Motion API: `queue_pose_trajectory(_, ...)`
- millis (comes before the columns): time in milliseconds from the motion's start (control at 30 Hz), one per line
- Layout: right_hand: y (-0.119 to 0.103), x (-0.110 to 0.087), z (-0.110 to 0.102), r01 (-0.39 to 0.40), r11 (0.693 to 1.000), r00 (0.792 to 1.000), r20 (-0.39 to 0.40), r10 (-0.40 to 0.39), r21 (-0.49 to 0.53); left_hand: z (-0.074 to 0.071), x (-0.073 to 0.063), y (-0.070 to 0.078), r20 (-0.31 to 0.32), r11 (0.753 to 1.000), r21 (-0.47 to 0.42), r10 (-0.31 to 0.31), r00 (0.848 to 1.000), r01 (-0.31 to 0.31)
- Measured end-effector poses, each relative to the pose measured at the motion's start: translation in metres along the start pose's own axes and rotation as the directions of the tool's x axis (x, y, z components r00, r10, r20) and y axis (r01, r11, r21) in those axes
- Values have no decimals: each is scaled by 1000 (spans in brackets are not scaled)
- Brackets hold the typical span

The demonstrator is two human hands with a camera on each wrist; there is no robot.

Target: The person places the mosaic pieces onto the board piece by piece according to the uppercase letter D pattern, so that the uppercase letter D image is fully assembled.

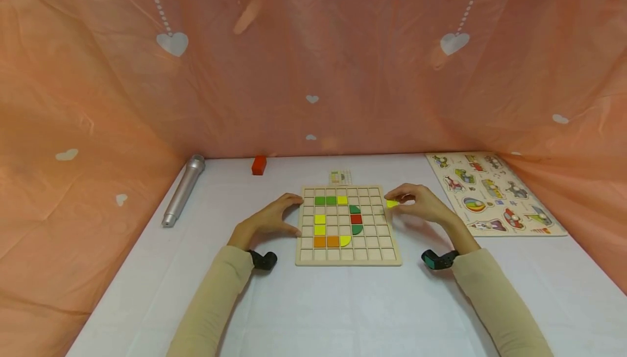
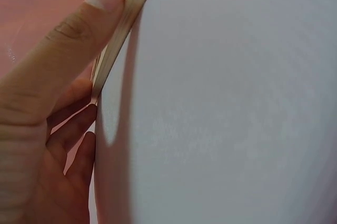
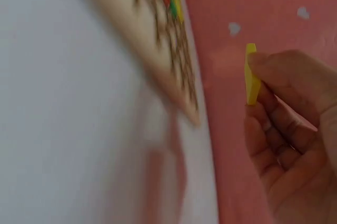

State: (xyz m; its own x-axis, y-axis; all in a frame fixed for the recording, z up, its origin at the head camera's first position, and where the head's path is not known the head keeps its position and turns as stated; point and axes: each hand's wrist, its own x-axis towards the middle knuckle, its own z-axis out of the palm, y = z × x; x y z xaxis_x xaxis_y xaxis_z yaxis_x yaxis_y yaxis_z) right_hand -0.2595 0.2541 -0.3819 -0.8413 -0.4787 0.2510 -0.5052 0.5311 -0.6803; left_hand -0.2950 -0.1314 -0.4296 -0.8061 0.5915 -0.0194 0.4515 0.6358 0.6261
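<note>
A square wooden grid board (image 1: 374, 256) lies flat on the white table. Its cells hold green, yellow, red and orange tiles, some square and some with a rounded corner, set in a loop. Along the board's left edge my left hand (image 1: 269, 217) rests, thumb and fingers spread apart and touching the rim. In the left wrist view the thumb lies against the board's side (image 2: 113, 53). Beyond the right edge, my right hand (image 1: 424, 203) pinches a yellow tile (image 3: 251, 77) between thumb and fingers, raised above the table. That tile is edge-on in the right wrist view.
A small pattern card (image 1: 340, 177) sits just behind the board. Back left are a red block (image 1: 259, 165) and a silver cylinder (image 1: 183, 191). A wooden picture puzzle (image 1: 495, 196) lies at the right. Orange-pink cloth with hearts (image 1: 313, 74) walls in the table.
</note>
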Motion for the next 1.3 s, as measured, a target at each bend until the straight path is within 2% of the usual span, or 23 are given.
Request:
queue_pose_trajectory(100,-21,21,11,19,999,1000,17,-19,45,0,0,0,2,1000,2,-5,1000,5)
queue_pose_trajectory(333,-21,67,55,93,989,993,60,-100,113,0,-1,1,4,1000,-12,1,1000,-1)
queue_pose_trajectory(567,-30,93,87,60,994,992,103,-69,89,0,1,-1,10,1000,-21,-12,1000,12)
queue_pose_trajectory(800,-35,101,110,-10,995,995,98,1,99,0,1,-2,11,1000,-22,-15,1000,15)
queue_pose_trajectory(933,-32,102,119,-28,998,997,77,24,56,0,0,-1,7,1000,-10,6,1000,-6)
queue_pose_trajectory(1133,-29,101,124,-20,1000,998,62,20,11,-1,1,-2,-8,997,12,76,997,-76)
queue_pose_trajectory(1300,-27,100,124,-3,999,998,62,1,35,-1,1,-2,-3,998,10,69,998,-69)
